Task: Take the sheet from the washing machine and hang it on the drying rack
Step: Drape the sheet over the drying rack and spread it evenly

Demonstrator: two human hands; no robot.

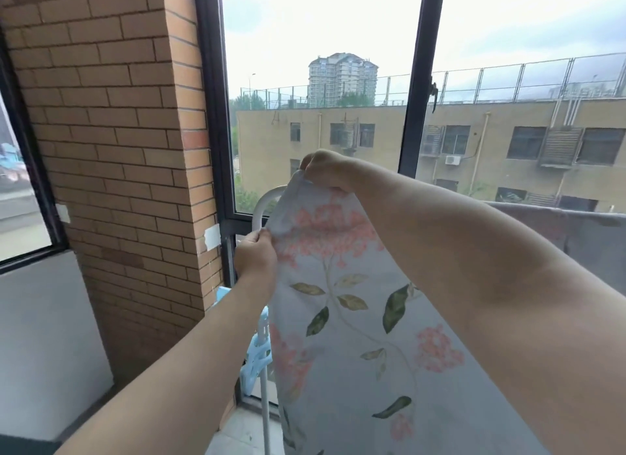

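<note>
The sheet [352, 326] is pale blue-grey with pink flowers and green leaves; it is spread over the drying rack and fills the lower middle of the view. My left hand [255, 256] pinches its near left edge. Further away and higher, my right hand [321, 170] pinches the sheet's far corner and holds it raised. Of the drying rack [262, 204] only a curved white tube shows behind the sheet's corner, plus a white leg lower down. The washing machine is out of view.
A brick pillar [111, 149] stands at left, dark-framed windows [411, 116] straight ahead. Light blue plastic clips [257, 356] hang by the rack's leg. A grey cloth [576, 234] is draped at right beyond my right arm.
</note>
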